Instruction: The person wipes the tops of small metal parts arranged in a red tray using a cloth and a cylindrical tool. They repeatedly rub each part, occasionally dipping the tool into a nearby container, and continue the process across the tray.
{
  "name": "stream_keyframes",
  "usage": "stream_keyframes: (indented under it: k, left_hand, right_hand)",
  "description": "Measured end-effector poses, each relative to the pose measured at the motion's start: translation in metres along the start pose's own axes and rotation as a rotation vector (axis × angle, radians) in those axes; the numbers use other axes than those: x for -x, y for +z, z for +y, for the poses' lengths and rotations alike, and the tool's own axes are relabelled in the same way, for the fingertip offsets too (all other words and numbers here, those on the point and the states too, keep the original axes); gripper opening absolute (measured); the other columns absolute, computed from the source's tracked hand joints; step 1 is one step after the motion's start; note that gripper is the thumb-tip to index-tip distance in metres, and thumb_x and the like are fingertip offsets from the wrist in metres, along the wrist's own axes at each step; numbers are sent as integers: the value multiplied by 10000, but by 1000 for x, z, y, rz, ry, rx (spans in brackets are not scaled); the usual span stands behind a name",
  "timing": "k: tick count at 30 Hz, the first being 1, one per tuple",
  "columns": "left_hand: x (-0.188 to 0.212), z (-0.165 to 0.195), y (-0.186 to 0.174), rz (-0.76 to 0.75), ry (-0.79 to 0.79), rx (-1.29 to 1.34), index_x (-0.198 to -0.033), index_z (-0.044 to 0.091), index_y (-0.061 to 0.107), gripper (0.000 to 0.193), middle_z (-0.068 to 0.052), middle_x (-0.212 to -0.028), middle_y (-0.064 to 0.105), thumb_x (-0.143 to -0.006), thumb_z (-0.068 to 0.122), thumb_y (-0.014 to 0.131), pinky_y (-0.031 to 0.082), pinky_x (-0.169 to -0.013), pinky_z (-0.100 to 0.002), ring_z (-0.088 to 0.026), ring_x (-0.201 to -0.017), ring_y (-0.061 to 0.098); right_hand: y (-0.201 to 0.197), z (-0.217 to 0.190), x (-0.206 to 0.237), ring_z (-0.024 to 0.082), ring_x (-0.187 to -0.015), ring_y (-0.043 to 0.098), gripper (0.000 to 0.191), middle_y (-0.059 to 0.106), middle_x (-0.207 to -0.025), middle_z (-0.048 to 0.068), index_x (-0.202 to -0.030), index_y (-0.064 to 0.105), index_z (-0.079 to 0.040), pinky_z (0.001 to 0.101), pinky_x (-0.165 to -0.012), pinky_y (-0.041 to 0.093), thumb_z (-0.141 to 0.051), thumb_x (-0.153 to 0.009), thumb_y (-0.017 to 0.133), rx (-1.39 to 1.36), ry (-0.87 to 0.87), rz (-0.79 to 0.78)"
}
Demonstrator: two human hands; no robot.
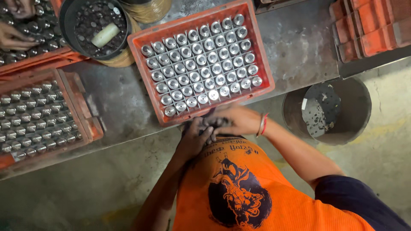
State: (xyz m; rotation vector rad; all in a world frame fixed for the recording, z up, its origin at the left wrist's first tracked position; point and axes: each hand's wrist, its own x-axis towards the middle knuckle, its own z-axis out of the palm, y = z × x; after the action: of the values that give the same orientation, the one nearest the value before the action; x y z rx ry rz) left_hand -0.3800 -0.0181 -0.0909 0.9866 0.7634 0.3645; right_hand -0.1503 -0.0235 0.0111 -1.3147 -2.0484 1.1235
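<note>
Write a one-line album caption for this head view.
Both hands, left hand and right hand, meet beside an orange crate of metal cylinders.

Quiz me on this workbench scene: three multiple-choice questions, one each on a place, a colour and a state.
1. Where are the person's hands?
A. at the near edge of the middle crate
B. inside the grey bucket
C. on the stacked crates

2. What colour is the middle crate?
A. blue
B. orange-red
C. green

3. How full is that crate?
A. empty
B. half full
C. filled with rows of metal cylinders

Answers:
1 A: the left hand and right hand meet by its rim.
2 B: the middle crate is orange-red.
3 C: metal cylinders fill its grid.
</note>
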Motion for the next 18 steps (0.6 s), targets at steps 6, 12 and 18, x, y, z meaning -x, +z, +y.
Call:
stream_keyframes:
  k: [6,12,18]
  left_hand:
    - [13,-36,1,31,45,98,-1203,23,483,189,-43,-879,643,-1043,81,565,481,-665,-256,-106,-735,586]
    - [49,-21,-35,-14,25,93,-1014,-6,614,99,-39,-997,685,-1036,68,552,494,-885,-263,-111,-954,625]
    - [78,27,-53,9,-1,-83,-1048,23,666,147,-12,-1027,689,-955,98,582,489,-921,-260,-90,-989,618]
  right_hand:
    - [25,-2,-12,265,-864,752,297,768,-993,103,-1098,755,-98,379,-772,588,-177,-815,795,-155,55,-158]
    - [46,8,-53,344,-915,701,166,740,-973,136,-1000,749,-73,446,-800,558,-148,-855,780,92,-173,126]
    - [80,10,-131,392,-852,681,173,696,-935,182,-977,760,-62,486,-738,550,-142,-824,744,254,-162,86]
